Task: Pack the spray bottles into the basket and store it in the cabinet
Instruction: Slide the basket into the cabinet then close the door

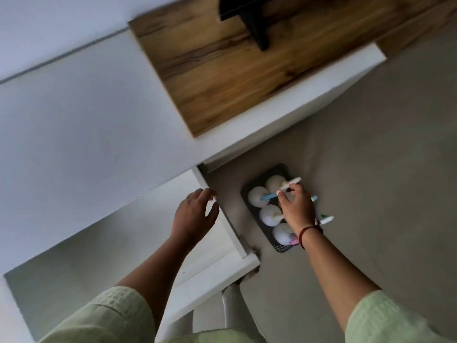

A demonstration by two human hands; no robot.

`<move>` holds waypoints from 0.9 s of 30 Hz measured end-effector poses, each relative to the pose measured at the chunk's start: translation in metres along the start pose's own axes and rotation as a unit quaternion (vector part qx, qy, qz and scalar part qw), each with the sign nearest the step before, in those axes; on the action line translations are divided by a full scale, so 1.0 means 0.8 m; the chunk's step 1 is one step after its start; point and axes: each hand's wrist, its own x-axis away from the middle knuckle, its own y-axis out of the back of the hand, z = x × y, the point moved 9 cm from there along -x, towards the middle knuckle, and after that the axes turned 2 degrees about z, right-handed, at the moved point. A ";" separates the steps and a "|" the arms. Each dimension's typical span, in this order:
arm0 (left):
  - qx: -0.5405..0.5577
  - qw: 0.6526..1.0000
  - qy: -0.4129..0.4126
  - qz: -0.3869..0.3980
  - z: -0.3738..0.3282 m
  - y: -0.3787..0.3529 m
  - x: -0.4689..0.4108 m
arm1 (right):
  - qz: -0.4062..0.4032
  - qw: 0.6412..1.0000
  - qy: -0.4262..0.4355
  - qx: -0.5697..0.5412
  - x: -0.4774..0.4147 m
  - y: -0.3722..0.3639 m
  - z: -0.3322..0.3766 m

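Observation:
A black perforated basket (280, 248) sits on the floor beside the white cabinet. It holds several white spray bottles (257, 197) standing upright, with blue, white and pink trigger heads. My right hand (296, 206) reaches down over the basket and hides part of it. Its fingertips pinch the white trigger head of the far bottle (274, 183). My left hand (193, 216) rests on the open cabinet door (222, 246), with the fingers curled over the door's top edge. The cabinet's inside is hidden from this angle.
The white cabinet carries a wooden top (222, 82) with a black object (247, 18) standing on it. Grey floor (371, 169) spreads to the right of the basket. My leg in white (232, 303) stands just below the door's corner.

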 end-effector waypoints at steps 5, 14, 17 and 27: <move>-0.134 0.973 -0.142 0.122 -0.092 -0.078 -0.052 | -0.151 0.988 -0.025 0.002 -0.004 0.067 -0.086; -0.166 0.948 -0.125 0.242 -0.146 -0.214 -0.156 | -0.272 0.959 -0.052 -0.056 0.001 0.093 -0.239; -0.161 0.953 -0.058 0.250 -0.118 -0.257 -0.191 | -0.307 0.941 -0.101 -0.097 0.004 0.085 -0.307; -0.237 0.941 -0.012 0.241 0.006 -0.423 -0.282 | -0.145 0.931 -0.295 -0.161 -0.071 -0.108 -0.485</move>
